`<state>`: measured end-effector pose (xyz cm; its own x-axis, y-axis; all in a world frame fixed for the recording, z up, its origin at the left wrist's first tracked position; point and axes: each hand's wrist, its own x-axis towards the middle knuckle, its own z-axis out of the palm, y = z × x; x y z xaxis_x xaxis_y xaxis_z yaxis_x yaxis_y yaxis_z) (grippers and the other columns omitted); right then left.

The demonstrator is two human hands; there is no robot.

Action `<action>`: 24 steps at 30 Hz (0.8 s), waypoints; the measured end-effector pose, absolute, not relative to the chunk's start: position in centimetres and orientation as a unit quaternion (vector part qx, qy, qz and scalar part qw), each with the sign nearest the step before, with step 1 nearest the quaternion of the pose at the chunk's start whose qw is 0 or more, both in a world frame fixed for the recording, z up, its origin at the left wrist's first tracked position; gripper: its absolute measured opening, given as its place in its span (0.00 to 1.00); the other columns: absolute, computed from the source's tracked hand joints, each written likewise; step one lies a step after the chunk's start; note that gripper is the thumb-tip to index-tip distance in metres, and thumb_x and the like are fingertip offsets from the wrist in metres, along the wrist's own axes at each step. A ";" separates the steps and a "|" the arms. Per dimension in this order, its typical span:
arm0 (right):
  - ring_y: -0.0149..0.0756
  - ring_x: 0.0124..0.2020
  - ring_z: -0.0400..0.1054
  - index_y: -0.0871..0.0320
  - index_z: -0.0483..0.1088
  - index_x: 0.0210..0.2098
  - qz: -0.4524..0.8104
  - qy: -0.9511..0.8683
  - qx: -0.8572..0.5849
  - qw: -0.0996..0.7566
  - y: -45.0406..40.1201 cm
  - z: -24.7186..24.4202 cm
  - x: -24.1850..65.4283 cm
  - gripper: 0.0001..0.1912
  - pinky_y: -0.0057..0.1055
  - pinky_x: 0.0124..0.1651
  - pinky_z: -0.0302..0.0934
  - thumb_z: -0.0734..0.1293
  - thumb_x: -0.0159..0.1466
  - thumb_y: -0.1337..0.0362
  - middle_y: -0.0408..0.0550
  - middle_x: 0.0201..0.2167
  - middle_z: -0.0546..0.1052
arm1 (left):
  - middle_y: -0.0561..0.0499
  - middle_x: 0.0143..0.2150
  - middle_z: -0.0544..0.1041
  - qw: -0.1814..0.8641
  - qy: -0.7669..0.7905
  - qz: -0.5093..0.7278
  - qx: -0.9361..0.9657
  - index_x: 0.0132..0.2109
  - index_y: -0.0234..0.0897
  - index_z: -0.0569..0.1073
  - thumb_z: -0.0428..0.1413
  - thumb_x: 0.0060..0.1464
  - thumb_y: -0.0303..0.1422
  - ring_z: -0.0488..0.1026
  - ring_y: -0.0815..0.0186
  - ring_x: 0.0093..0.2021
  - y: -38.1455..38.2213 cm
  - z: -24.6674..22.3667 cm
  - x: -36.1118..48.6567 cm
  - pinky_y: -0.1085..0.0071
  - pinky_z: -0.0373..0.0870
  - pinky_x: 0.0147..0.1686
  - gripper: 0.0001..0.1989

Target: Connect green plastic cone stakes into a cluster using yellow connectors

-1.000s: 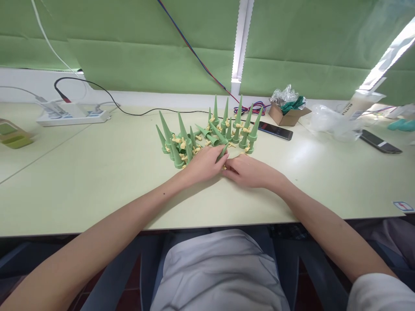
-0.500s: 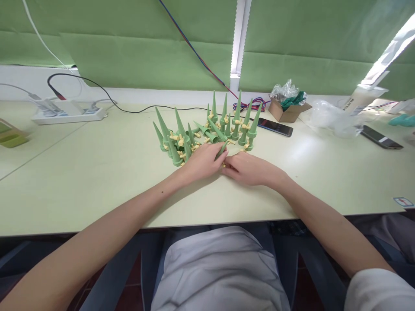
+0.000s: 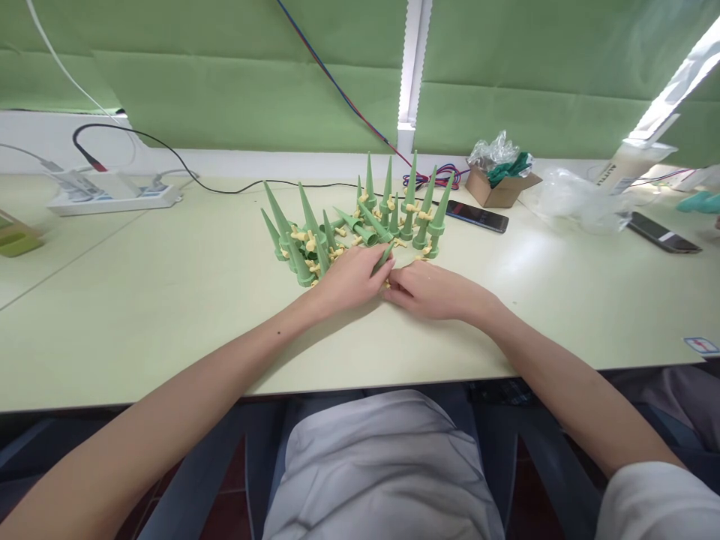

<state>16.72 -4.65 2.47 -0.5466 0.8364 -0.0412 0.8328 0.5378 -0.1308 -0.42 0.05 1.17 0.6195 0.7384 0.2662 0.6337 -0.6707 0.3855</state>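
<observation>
Your white top, softly creased in front, has a short right sleeve. Your left forearm bears a small round mole; your left hand and right hand are bare.

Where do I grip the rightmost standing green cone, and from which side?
Likely best low on the green cone, just above its collar, since it tapers to a thin tip. Come from its right: other cones crowd its left.
</observation>
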 end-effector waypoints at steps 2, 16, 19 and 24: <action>0.39 0.29 0.67 0.62 0.72 0.32 0.067 -0.877 -0.475 0.014 -4.6 2.4 16.7 0.18 0.34 0.35 0.51 0.57 0.75 0.62 0.54 0.29 0.77 | 0.50 0.26 0.75 0.131 0.386 0.204 0.890 0.37 0.38 0.72 0.46 0.67 0.36 0.67 0.62 0.26 0.1 1.2 -0.4 0.65 0.59 0.33 0.13; 0.38 0.29 0.67 0.63 0.76 0.35 0.057 -0.864 -0.493 0.087 -3.6 1.1 16.6 0.17 0.33 0.36 0.51 0.57 0.72 0.68 0.56 0.31 0.79 | 0.53 0.23 0.70 0.141 0.405 0.288 0.856 0.30 0.39 0.66 0.48 0.67 0.40 0.64 0.66 0.25 0.6 0.1 -0.6 0.66 0.61 0.32 0.17; 0.36 0.29 0.66 0.63 0.75 0.36 0.070 -0.853 -0.500 0.129 -3.5 1.0 16.4 0.16 0.33 0.36 0.51 0.57 0.72 0.67 0.54 0.32 0.80 | 0.53 0.25 0.72 0.159 0.413 0.317 0.839 0.32 0.38 0.69 0.49 0.67 0.40 0.66 0.66 0.26 0.6 0.3 -0.5 0.66 0.64 0.34 0.15; 0.32 0.25 0.57 0.59 0.68 0.27 0.099 -0.831 -0.509 0.201 -3.3 1.0 16.3 0.17 0.32 0.34 0.48 0.57 0.71 0.66 0.45 0.24 0.71 | 0.52 0.28 0.76 0.195 0.407 0.380 0.808 0.34 0.37 0.72 0.50 0.66 0.39 0.67 0.68 0.26 0.6 0.5 -0.5 0.68 0.65 0.32 0.14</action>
